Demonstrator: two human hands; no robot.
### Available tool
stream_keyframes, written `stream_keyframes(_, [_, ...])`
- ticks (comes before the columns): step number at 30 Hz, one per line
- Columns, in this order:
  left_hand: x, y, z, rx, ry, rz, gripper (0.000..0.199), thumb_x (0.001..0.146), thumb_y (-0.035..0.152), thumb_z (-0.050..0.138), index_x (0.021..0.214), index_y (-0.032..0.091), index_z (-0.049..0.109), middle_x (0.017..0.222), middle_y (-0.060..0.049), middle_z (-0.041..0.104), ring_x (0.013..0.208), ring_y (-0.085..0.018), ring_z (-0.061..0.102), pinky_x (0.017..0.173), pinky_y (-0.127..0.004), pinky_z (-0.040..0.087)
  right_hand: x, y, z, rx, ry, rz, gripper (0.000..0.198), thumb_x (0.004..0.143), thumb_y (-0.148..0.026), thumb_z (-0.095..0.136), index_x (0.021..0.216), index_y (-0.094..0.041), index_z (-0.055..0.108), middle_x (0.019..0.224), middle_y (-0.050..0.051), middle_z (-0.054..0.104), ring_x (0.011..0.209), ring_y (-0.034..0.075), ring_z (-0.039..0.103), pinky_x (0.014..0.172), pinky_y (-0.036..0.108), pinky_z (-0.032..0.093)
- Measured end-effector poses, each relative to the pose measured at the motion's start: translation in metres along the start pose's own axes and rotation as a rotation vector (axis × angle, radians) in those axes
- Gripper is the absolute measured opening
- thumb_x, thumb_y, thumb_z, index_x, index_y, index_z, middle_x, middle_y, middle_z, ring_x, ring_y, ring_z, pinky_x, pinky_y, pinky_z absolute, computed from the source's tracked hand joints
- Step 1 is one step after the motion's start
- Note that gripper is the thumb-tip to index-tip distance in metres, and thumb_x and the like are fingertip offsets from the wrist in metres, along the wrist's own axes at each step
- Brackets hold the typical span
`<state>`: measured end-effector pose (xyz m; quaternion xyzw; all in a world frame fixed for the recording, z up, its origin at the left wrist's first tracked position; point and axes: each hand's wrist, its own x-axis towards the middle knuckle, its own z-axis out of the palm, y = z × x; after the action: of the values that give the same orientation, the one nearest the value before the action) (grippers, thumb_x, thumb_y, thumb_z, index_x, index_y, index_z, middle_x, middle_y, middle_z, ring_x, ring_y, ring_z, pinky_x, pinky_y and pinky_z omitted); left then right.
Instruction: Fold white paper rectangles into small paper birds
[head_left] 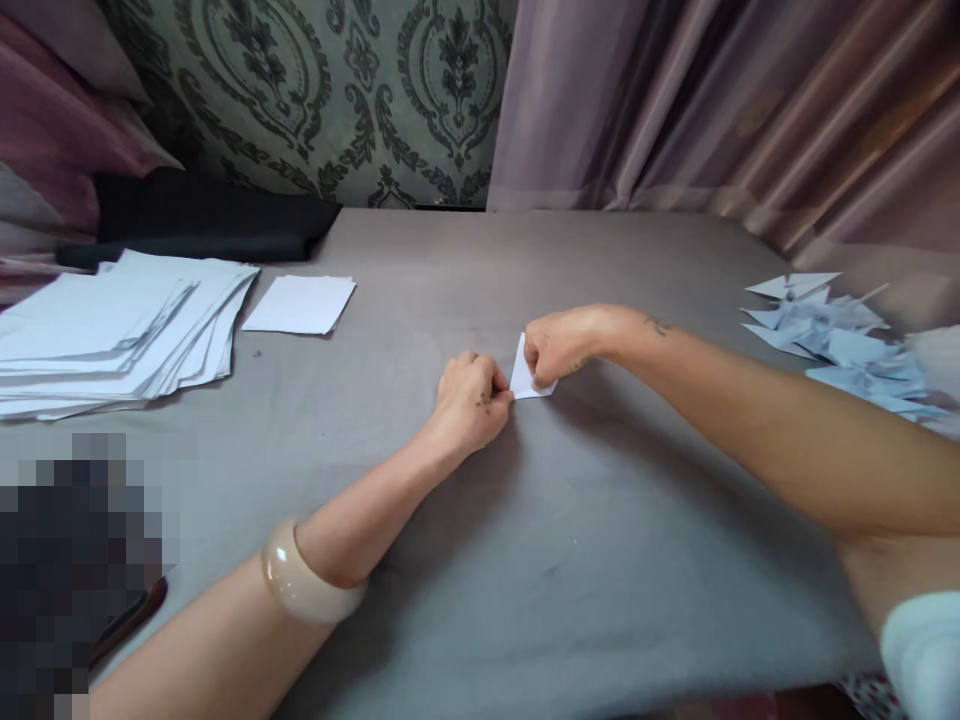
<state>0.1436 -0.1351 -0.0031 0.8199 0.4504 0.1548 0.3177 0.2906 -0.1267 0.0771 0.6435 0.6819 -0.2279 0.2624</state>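
Observation:
A small folded piece of white paper (523, 378) lies on the grey cloth near the middle of the table. My left hand (472, 400) has its fingers curled, with thumb and fingertip pinching the paper's near left corner. From the right, my right hand (564, 345) bends over the same paper. Its fingers are closed and press on the right part of the sheet, which they partly hide. A pale bangle (304, 580) circles my left forearm.
A small stack of white square paper (301, 304) lies at the left, beside a larger pile of white sheets (127, 330). Folded paper pieces (847, 335) are heaped at the right edge. A black folded cloth (202, 215) lies at the back left; curtains (637, 100) hang behind. A dark blurred shape fills the lower left.

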Motion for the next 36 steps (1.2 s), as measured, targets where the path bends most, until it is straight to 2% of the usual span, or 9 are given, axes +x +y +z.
stream_keyframes(6, [-0.003, -0.005, -0.001, -0.061, 0.008, 0.089, 0.015, 0.075, 0.006, 0.056, 0.080, 0.017, 0.066, 0.088, -0.006, 0.062, 0.087, -0.020, 0.058, 0.078, -0.033, 0.050, 0.000, 0.000, 0.001, -0.020, 0.015, -0.007, 0.011, 0.064, -0.018, 0.064, 0.074, -0.017, 0.070, 0.070, 0.005, 0.064, 0.070, 0.022, 0.061, 0.059, 0.032, 0.042])
stream_keyframes(8, [-0.006, -0.007, 0.004, -0.068, 0.061, 0.270, 0.019, 0.080, 0.007, 0.054, 0.088, 0.018, 0.067, 0.094, -0.006, 0.065, 0.093, -0.020, 0.060, 0.082, -0.033, 0.050, 0.000, 0.000, 0.001, -0.023, 0.016, -0.010, 0.014, 0.065, -0.019, 0.064, 0.077, -0.017, 0.071, 0.072, 0.005, 0.064, 0.073, 0.023, 0.062, 0.061, 0.032, 0.043])
stream_keyframes(10, [-0.008, -0.010, 0.010, -0.011, 0.049, 0.520, 0.023, 0.088, 0.009, 0.048, 0.096, 0.018, 0.067, 0.105, -0.007, 0.067, 0.098, -0.019, 0.060, 0.088, -0.033, 0.049, -0.001, -0.001, 0.002, -0.017, 0.019, -0.006, 0.016, 0.065, -0.020, 0.066, 0.079, -0.018, 0.072, 0.072, 0.004, 0.064, 0.076, 0.023, 0.062, 0.063, 0.032, 0.044])
stream_keyframes(12, [-0.008, -0.012, 0.014, 0.088, 0.003, 0.663, 0.028, 0.093, 0.010, 0.041, 0.101, 0.017, 0.067, 0.109, -0.008, 0.067, 0.099, -0.020, 0.062, 0.089, -0.034, 0.050, -0.001, -0.002, 0.003, -0.017, 0.025, 0.008, 0.015, 0.065, -0.022, 0.067, 0.079, -0.018, 0.073, 0.072, 0.003, 0.064, 0.078, 0.023, 0.062, 0.065, 0.032, 0.044])
stream_keyframes(21, [-0.009, -0.012, 0.011, 0.213, -0.049, 0.702, 0.037, 0.091, 0.007, 0.038, 0.117, 0.016, 0.063, 0.110, -0.010, 0.066, 0.099, -0.022, 0.061, 0.087, -0.035, 0.051, -0.015, 0.016, 0.005, 0.048, 0.089, -0.057, 0.023, 0.077, -0.033, 0.060, 0.078, -0.014, 0.073, 0.074, 0.004, 0.066, 0.071, 0.017, 0.059, 0.063, 0.028, 0.038])
stream_keyframes(23, [-0.009, -0.011, 0.011, 0.229, -0.067, 0.701, 0.038, 0.090, 0.005, 0.037, 0.115, 0.015, 0.064, 0.106, -0.010, 0.065, 0.096, -0.022, 0.060, 0.086, -0.034, 0.051, -0.023, 0.026, 0.013, 0.233, 0.194, -0.185, 0.026, 0.082, -0.035, 0.053, 0.084, -0.017, 0.073, 0.077, 0.003, 0.068, 0.069, 0.016, 0.057, 0.061, 0.027, 0.038])
stream_keyframes(28, [-0.009, -0.010, 0.011, 0.256, -0.093, 0.708, 0.044, 0.082, -0.004, 0.036, 0.107, 0.016, 0.067, 0.102, -0.009, 0.061, 0.087, -0.020, 0.053, 0.083, -0.032, 0.048, -0.046, 0.040, 0.054, 0.459, 0.874, -0.226, 0.028, 0.080, -0.019, 0.049, 0.098, -0.020, 0.070, 0.104, 0.004, 0.068, 0.094, 0.019, 0.059, 0.082, 0.029, 0.042])
stream_keyframes(32, [-0.010, -0.010, 0.011, 0.246, -0.095, 0.717, 0.044, 0.081, -0.004, 0.036, 0.106, 0.016, 0.067, 0.104, -0.010, 0.060, 0.089, -0.020, 0.052, 0.085, -0.032, 0.048, -0.055, 0.037, 0.091, 0.431, 0.979, -0.215, 0.038, 0.075, -0.012, 0.054, 0.108, -0.023, 0.067, 0.111, 0.008, 0.060, 0.097, 0.020, 0.056, 0.082, 0.030, 0.044])
stream_keyframes(36, [-0.010, -0.011, 0.012, 0.284, -0.090, 0.709, 0.045, 0.084, -0.002, 0.035, 0.115, 0.016, 0.063, 0.104, -0.009, 0.060, 0.089, -0.020, 0.052, 0.085, -0.032, 0.047, -0.048, 0.029, 0.109, 0.467, 0.964, -0.161, 0.026, 0.081, -0.024, 0.059, 0.106, -0.025, 0.069, 0.105, 0.006, 0.059, 0.081, 0.016, 0.057, 0.074, 0.028, 0.045])
